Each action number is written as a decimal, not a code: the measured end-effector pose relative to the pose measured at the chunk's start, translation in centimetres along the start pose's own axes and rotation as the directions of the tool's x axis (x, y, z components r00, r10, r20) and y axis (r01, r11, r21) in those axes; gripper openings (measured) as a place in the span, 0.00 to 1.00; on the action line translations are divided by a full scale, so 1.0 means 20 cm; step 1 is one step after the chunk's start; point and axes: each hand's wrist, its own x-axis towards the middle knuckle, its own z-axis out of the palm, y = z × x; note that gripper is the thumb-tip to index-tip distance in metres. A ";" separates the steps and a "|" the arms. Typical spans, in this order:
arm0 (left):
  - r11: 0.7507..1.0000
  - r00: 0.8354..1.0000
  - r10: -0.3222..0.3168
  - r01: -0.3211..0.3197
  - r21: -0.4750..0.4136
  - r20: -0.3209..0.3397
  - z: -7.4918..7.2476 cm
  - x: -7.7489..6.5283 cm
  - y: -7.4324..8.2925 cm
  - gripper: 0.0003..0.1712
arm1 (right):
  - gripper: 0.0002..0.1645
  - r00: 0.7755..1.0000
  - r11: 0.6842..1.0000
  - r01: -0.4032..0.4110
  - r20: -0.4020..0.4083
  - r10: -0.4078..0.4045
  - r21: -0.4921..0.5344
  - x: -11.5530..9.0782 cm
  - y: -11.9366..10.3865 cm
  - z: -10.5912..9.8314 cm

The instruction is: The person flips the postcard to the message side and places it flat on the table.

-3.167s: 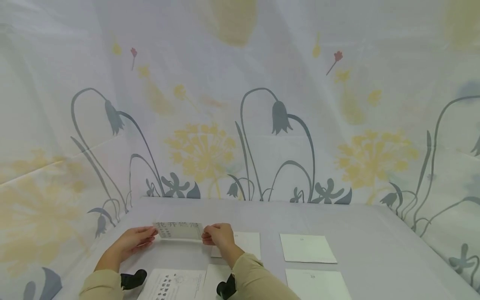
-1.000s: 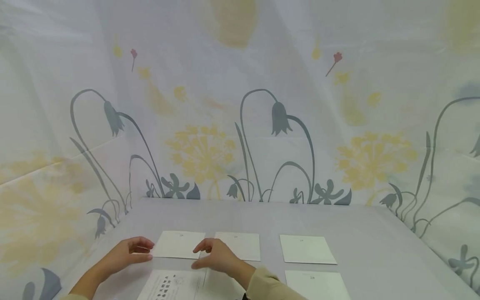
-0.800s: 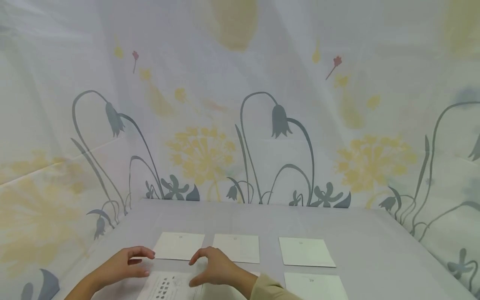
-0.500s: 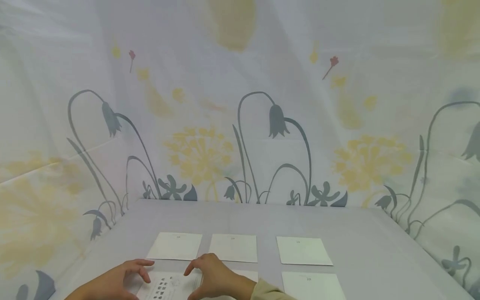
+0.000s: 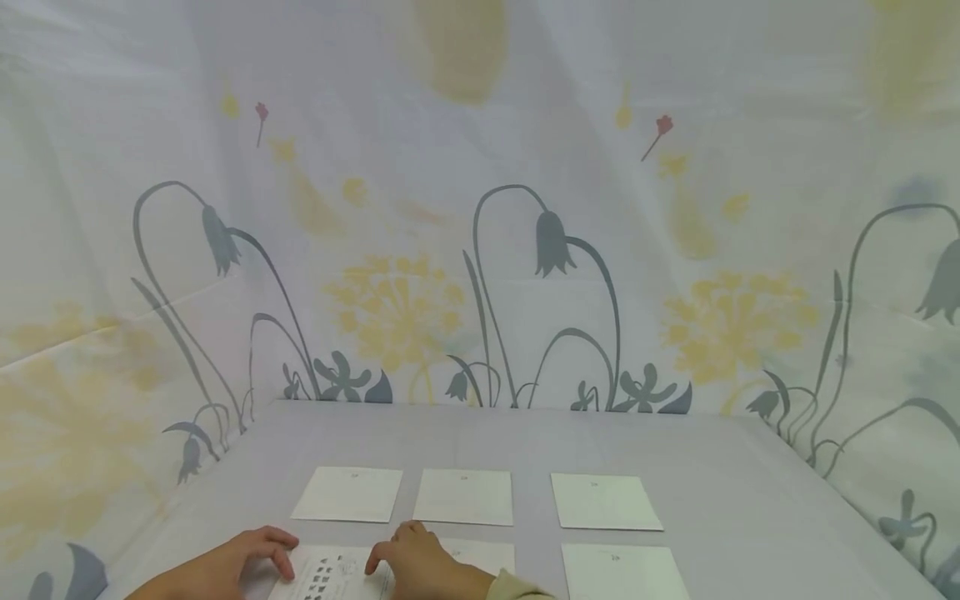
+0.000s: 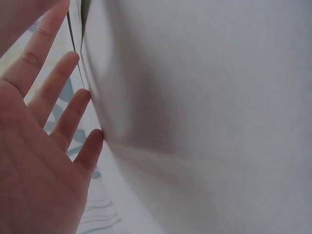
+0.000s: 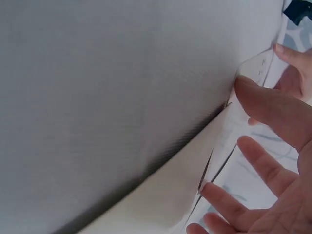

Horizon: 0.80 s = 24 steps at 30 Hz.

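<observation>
A white card printed with dark characters and a faint drawing lies at the front left of the table in the head view. My left hand is at its left edge, fingers extended; the left wrist view shows those fingers straight and spread. At the card's right side is my right hand, fingertips right at the edge. In the right wrist view its thumb touches the printed card's near edge, its other fingers spread along the far side. The left hand shows beyond, at the card's other end.
Behind the hands lie two nearly blank cards, one at left and one in the middle. Two more, far and near, lie to the right. My right hand partly covers another card. Flower-printed cloth surrounds the table.
Both hands first held up a card with writing; it then lay blank side up at the back left. Having let go, they have moved nearer, to the printed front card.
</observation>
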 end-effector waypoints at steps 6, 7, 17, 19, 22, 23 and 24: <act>0.999 0.999 -0.041 0.041 0.011 0.011 -0.01 0.01 -0.01 0.19 | 0.26 1.000 0.998 -0.001 0.001 0.001 0.059 0.04 -0.01 0.02; 0.999 0.999 -0.033 0.033 0.007 0.006 -0.01 0.01 -0.02 0.19 | 0.26 1.000 0.998 0.000 0.004 0.000 0.069 0.05 -0.02 0.02; 0.997 1.000 -0.003 0.001 -0.072 -0.028 -0.03 -0.03 -0.04 0.23 | 0.26 0.997 0.976 -0.049 -0.042 0.060 0.211 0.09 -0.07 0.01; 0.968 0.986 -0.169 0.166 -0.187 0.000 -0.04 -0.03 -0.01 0.27 | 0.27 0.993 0.958 -0.068 -0.073 0.092 0.278 0.10 -0.08 0.01; 0.848 0.902 -0.431 0.415 -0.330 0.027 -0.05 -0.03 0.04 0.34 | 0.31 0.982 0.924 -0.078 -0.129 0.136 0.375 0.11 -0.09 0.00; 0.832 0.888 -0.460 0.438 -0.341 0.016 -0.05 -0.03 0.04 0.36 | 0.31 0.978 0.913 -0.074 -0.148 0.144 0.402 0.11 -0.09 0.00; 0.816 0.873 -0.488 0.457 -0.354 0.004 -0.05 -0.03 0.05 0.37 | 0.32 0.974 0.908 -0.067 -0.168 0.149 0.414 0.11 -0.09 0.00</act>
